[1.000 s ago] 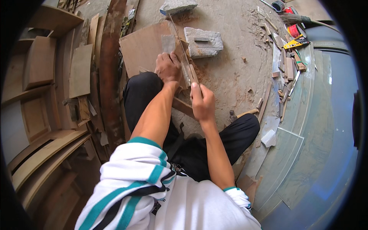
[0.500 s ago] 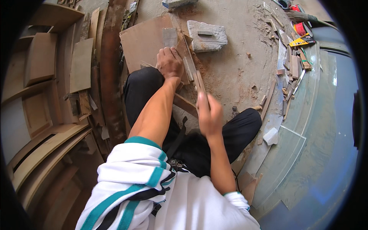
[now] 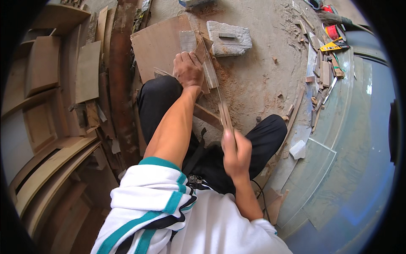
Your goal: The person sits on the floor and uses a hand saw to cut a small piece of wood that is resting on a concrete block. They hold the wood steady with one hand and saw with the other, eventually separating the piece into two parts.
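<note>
My right hand is closed round the wooden handle of a handsaw, slightly smeared by motion. The saw's thin blade runs up and away from the handle, along the right edge of a narrow piece of wood. Curled fingers of my left hand press down on the wood pieces beside the blade; what lies right under the palm is hidden. Just beyond the fingertips a small greyish wood block rests on a wide brown board. Reddish sawdust covers the floor right of the blade.
A whitish stone block bearing a small dark wood piece lies beyond the saw. Wooden cabinet parts and a long rusty beam stand left. On the right are wood offcuts, a red spool and glass sheets.
My right hand has drawn the saw back toward my body and slightly right, so its handle sits lower. My left hand has stayed in place on the wood.
</note>
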{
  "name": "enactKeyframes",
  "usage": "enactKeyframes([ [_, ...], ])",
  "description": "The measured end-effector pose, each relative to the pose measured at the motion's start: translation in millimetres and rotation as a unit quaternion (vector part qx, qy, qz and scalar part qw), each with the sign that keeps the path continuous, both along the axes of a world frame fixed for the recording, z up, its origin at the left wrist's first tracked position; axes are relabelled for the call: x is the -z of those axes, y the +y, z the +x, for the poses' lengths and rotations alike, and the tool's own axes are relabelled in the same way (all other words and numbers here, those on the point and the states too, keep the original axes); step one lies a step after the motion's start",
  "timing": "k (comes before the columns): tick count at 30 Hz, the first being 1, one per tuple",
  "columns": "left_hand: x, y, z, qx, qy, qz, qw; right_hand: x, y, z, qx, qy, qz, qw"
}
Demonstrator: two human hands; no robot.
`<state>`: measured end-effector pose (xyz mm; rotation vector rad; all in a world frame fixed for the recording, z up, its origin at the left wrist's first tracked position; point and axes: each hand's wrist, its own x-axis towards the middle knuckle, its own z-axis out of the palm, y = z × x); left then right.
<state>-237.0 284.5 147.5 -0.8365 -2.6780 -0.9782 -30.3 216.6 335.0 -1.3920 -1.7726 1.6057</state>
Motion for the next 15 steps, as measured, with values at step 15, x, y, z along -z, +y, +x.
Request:
enactKeyframes([
  [15, -8.7, -5.2, 18.4, 0.149, 0.03, 0.001, 0.988, 61.5, 35.9, -37.7, 0.08, 0.033, -0.086, 0.993],
])
